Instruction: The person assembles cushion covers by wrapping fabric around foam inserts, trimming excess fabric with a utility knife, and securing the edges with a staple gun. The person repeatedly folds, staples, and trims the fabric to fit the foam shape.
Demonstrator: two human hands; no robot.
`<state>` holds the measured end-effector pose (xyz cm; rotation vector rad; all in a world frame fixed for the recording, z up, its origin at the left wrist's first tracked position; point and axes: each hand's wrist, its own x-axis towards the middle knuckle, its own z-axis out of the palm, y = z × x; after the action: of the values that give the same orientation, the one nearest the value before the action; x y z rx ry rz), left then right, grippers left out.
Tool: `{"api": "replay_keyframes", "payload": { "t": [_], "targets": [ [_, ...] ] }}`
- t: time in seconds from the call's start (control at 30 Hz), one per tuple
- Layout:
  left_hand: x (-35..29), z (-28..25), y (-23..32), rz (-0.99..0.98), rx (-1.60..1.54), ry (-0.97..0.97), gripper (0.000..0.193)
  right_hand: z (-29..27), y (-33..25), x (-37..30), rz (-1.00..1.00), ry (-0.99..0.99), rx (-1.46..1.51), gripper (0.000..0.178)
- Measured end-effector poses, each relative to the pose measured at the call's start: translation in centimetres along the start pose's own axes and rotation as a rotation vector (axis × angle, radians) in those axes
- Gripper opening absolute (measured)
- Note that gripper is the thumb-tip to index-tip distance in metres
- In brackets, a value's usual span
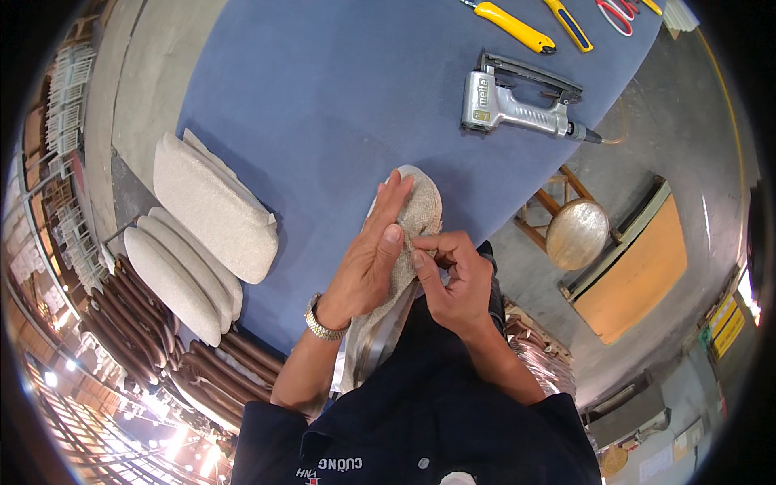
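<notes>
In front of me a long rounded pad (422,202) is covered in beige woven fabric, its near part reaching down against my dark shirt. My left hand (368,263) lies along its left side with the fingers stretched out flat and the thumb on the fabric. A metal watch circles that wrist. From the right, my right hand (459,283) pinches the fabric at the pad's edge between thumb and forefinger, close to my left thumb. Loose striped cloth (368,352) hangs below my hands. The pad's underside is hidden.
Beige padded pieces (212,206) are stacked at the blue table's (323,89) left edge, beside brown-edged ones (129,315). A silver staple gun (513,101) with a hose lies far right, near a yellow-handled tool (513,26), a cutter (570,24) and red-handled pliers (618,14). A stool (576,233) stands right.
</notes>
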<state>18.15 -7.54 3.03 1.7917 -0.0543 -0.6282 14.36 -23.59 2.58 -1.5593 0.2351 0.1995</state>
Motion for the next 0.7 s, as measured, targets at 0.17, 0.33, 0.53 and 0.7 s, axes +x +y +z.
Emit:
{"api": "replay_keyframes", "payload": {
  "t": [0.17,0.33,0.53,0.7],
  "targets": [
    [2.9,-3.0,0.3,0.071,0.002,-0.130,0.059,-0.6,-0.1,-0.4,0.078,-0.012,0.004,0.021],
    [8.5,-1.0,-0.8,0.198,-0.081,-0.259,0.049,-0.8,-1.2,-0.7,0.124,0.016,-0.088,0.023],
    [8.6,0.2,-1.4,0.202,-0.131,-0.252,0.045,-1.7,-2.7,-0.3,0.361,-0.032,0.047,0.027],
    [8.6,0.2,-1.7,0.214,-0.155,-0.230,0.043,-0.7,-3.0,-0.8,0.374,0.053,0.166,0.023]
  ]
}}
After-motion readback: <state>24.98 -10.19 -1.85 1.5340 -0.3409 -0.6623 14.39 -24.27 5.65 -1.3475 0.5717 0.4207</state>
